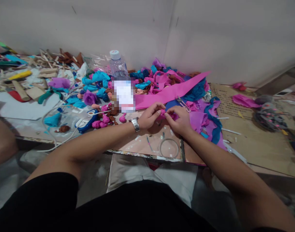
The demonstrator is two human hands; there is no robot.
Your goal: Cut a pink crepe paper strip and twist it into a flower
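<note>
Both my hands meet over a small bunch of magenta crepe paper [167, 114] on the board in front of me. My left hand [150, 115], with a metal watch on its wrist, pinches the paper from the left with curled fingers. My right hand [179, 120] is closed on the same paper from the right. A long pink paper strip [171, 91] lies just behind the hands, and scissors [182, 103] rest on a blue sheet beside it. Small finished magenta paper buds [100, 123] lie to the left.
A plastic water bottle [118, 66] stands behind a heap of pink, blue and purple paper scraps. A blue glue gun [86, 125] with a white cord lies left. A wire ring [169, 148] sits near the board's front edge. Wooden sticks litter the far left. Another person's arm [1, 141] shows at left.
</note>
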